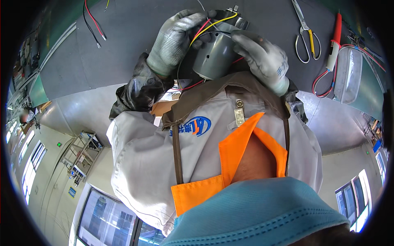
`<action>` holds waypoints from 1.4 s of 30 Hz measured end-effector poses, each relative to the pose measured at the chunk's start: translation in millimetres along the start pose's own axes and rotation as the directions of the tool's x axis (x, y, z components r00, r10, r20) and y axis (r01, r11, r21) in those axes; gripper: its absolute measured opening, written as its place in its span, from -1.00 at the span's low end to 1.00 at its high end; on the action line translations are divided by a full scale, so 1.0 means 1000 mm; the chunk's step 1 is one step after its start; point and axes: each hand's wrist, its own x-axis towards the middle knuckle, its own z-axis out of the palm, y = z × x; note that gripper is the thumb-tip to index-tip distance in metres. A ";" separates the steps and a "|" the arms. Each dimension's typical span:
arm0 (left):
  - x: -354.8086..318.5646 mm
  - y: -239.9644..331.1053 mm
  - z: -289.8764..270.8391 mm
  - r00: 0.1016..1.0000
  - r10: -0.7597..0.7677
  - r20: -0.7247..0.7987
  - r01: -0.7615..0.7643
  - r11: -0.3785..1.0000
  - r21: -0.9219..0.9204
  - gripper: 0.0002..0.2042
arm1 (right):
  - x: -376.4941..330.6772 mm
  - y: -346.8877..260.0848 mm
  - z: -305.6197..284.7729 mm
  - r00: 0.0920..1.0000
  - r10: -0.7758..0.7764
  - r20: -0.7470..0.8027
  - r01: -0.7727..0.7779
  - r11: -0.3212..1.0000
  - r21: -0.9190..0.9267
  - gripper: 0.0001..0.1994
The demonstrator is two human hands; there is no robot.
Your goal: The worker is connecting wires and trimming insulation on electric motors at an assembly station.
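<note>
A dark grey metal cylinder [213,57], like a motor housing, lies on the dark work surface close to my body. A yellow wire [217,21], a red wire [201,28] and a black wire [221,32] run across its upper part. My left hand [174,41], in a pale ribbed work glove, is at its left side, fingers bent and closed round the wires. My gloved right hand [264,59] is at its right side, fingertips together at the black wire's end. Its thumb is hidden, as is part of the left grip.
Scissors [304,37] with one yellow-wrapped handle lie right of my right hand. Beyond them are a red-and-white pen-shaped tool [335,43] on a cord and a clear plastic box [349,76]. Loose red and black leads [97,30] lie at the far left.
</note>
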 end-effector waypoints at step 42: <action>0.020 0.005 0.060 0.931 0.304 -0.201 -0.234 0.922 0.309 -0.78 | 0.033 0.012 0.012 0.744 0.634 0.211 -0.315 0.054 0.948 -0.25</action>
